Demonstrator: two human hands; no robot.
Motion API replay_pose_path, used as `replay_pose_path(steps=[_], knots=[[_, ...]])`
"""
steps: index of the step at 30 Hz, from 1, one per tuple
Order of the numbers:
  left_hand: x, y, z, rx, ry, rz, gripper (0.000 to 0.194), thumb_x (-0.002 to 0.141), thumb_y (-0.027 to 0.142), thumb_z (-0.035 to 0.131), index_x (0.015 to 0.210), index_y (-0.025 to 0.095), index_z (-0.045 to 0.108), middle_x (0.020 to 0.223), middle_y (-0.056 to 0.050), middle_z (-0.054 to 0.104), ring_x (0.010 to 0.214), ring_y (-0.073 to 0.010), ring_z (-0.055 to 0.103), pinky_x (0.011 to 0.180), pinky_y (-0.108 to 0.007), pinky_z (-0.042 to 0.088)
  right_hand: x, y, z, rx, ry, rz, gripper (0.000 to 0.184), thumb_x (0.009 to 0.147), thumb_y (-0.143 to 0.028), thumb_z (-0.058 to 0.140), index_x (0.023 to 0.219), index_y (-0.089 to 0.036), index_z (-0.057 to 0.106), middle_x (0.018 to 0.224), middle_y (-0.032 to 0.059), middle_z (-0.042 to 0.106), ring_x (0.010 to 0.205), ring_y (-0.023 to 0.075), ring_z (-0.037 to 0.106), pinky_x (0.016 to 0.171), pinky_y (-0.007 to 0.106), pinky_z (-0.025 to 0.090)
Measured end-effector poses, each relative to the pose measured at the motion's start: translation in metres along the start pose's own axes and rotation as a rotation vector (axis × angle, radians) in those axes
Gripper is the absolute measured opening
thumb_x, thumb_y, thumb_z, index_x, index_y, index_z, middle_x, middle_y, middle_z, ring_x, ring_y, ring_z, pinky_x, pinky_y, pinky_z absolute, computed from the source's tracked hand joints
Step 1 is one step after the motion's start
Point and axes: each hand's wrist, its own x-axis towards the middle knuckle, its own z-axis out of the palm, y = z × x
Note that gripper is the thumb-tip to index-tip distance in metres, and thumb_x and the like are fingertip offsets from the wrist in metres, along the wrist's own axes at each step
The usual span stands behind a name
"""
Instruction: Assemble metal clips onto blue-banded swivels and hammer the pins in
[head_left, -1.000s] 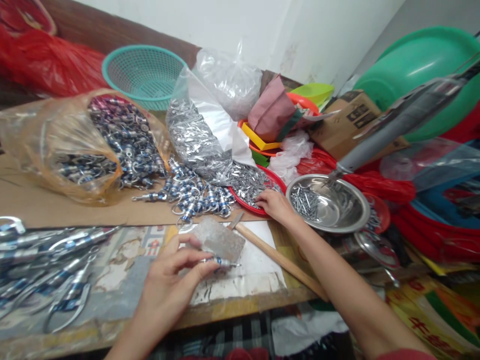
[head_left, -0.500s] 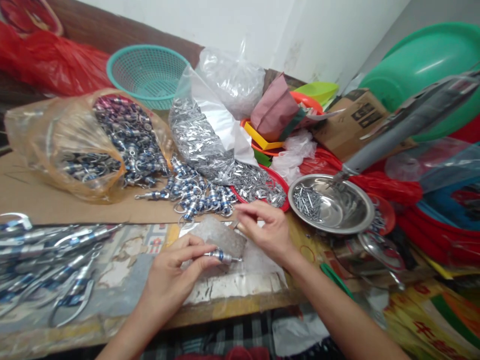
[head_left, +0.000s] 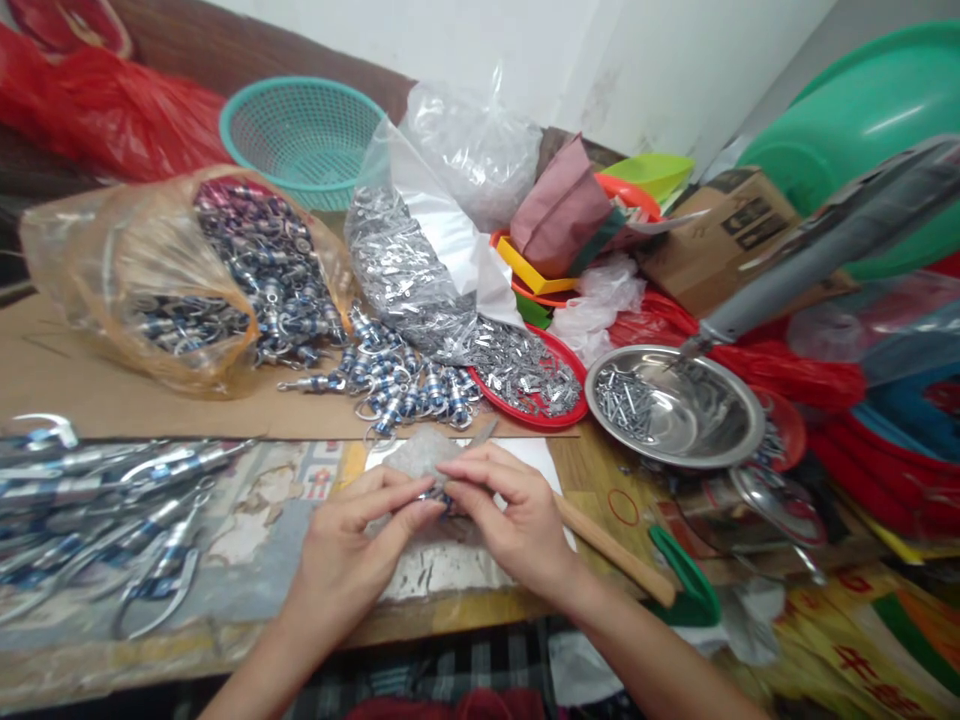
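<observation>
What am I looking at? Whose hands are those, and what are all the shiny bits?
The camera sits on a person's head and looks down, so you see their own two hands. The left hand and right hand meet over a grey block and pinch one small blue and silver metal piece between the fingertips. More such pieces lie in a pile and fill an orange plastic bag. A red plate holds tiny silver parts, and a steel bowl holds screws. A wooden handle lies by the right wrist.
</observation>
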Motion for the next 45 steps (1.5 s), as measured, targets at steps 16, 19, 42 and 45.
replay_pose_path(steps=[16, 19, 42, 45], knots=[[-0.001, 0.002, -0.003, 0.072, 0.056, 0.224, 0.022, 0.069, 0.009, 0.067, 0.088, 0.018, 0.073, 0.070, -0.002, 0.071, 0.064, -0.0120, 0.064, 0.060, -0.017, 0.048, -0.001, -0.005, 0.001, 0.049, 0.024, 0.197, 0.013, 0.070, -0.005, 0.065, 0.074, -0.017, 0.070, 0.068, 0.0001, 0.069, 0.061, 0.0105, 0.062, 0.058, 0.019, 0.049], [0.000, 0.002, -0.003, 0.036, 0.034, 0.163, 0.020, 0.070, 0.012, 0.066, 0.086, 0.020, 0.074, 0.070, -0.002, 0.071, 0.064, -0.0122, 0.064, 0.059, -0.018, 0.048, -0.004, -0.004, 0.005, 0.084, 0.045, 0.179, 0.017, 0.068, -0.002, 0.063, 0.072, -0.018, 0.068, 0.065, -0.0022, 0.068, 0.058, 0.0093, 0.062, 0.055, 0.016, 0.050], [-0.009, 0.016, -0.011, -0.245, 0.024, -0.403, 0.021, 0.064, 0.035, 0.072, 0.080, 0.022, 0.073, 0.077, -0.002, 0.075, 0.072, -0.0209, 0.068, 0.067, -0.029, 0.054, -0.019, -0.008, -0.002, -0.086, -0.032, -0.125, 0.015, 0.074, -0.010, 0.065, 0.086, -0.014, 0.073, 0.081, 0.0107, 0.072, 0.072, 0.0166, 0.068, 0.067, 0.024, 0.056], [-0.012, 0.015, -0.005, -0.433, 0.060, -0.539, 0.054, 0.051, 0.032, 0.080, 0.101, 0.019, 0.066, 0.084, -0.004, 0.075, 0.080, -0.0236, 0.069, 0.070, -0.031, 0.057, -0.017, -0.012, -0.005, -0.071, -0.087, -0.020, 0.013, 0.074, -0.016, 0.066, 0.085, -0.017, 0.073, 0.078, 0.0074, 0.072, 0.069, 0.0161, 0.067, 0.064, 0.025, 0.055]])
